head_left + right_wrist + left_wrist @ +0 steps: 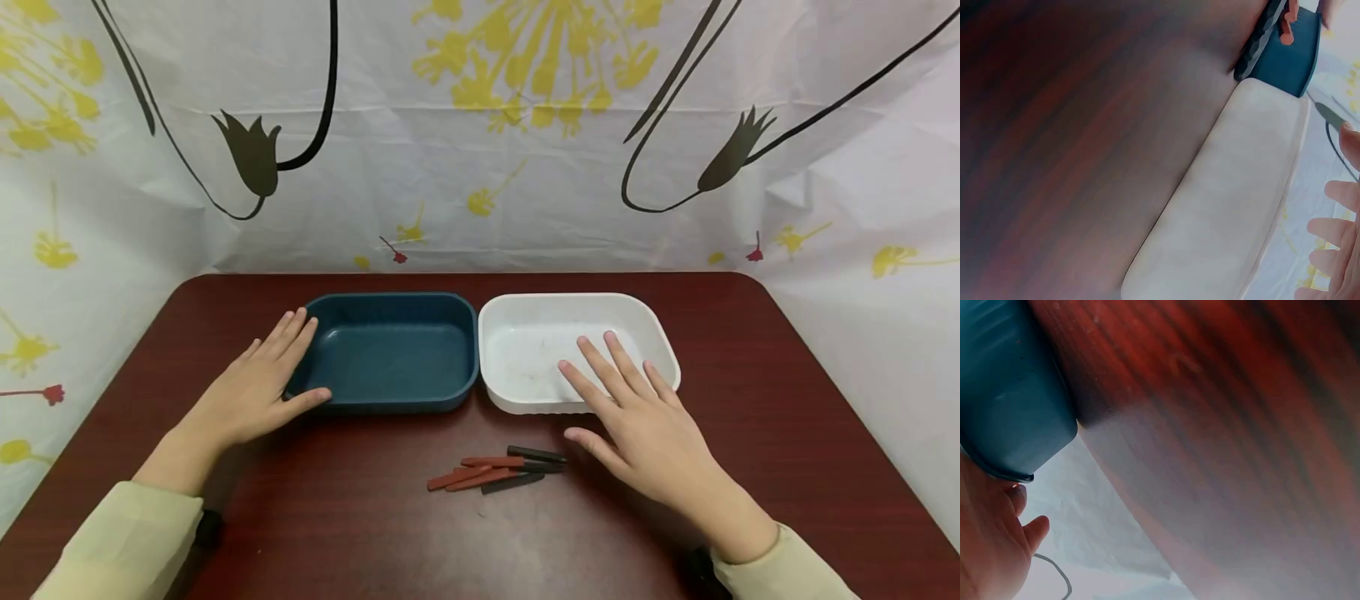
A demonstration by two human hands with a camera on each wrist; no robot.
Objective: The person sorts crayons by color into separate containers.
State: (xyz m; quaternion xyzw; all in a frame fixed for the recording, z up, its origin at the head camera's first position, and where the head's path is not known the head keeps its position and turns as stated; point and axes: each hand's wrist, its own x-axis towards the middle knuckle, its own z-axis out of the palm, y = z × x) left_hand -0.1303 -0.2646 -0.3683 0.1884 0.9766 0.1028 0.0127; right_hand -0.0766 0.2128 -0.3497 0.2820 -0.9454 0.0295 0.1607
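My left hand (258, 387) touches the left rim of a dark blue tray (390, 407), fingers straight and thumb near its front corner. In the left wrist view that blue tray (1016, 419) shows its outer wall, with part of the left hand (991, 531) below it. My right hand (645, 429) is spread out, its fingers overlapping the front right part of a white tray (525, 354); nothing is in its grasp. In the right wrist view its fingertips (1332, 231) stand apart from the white tray's side (1222, 194).
Several short, slim red sticks (480, 477) and black sticks (513, 482) lie in a loose pile on the dark red table (337, 517), in front of the trays. The trays stand side by side near the back edge. A patterned white curtain (480, 150) hangs behind.
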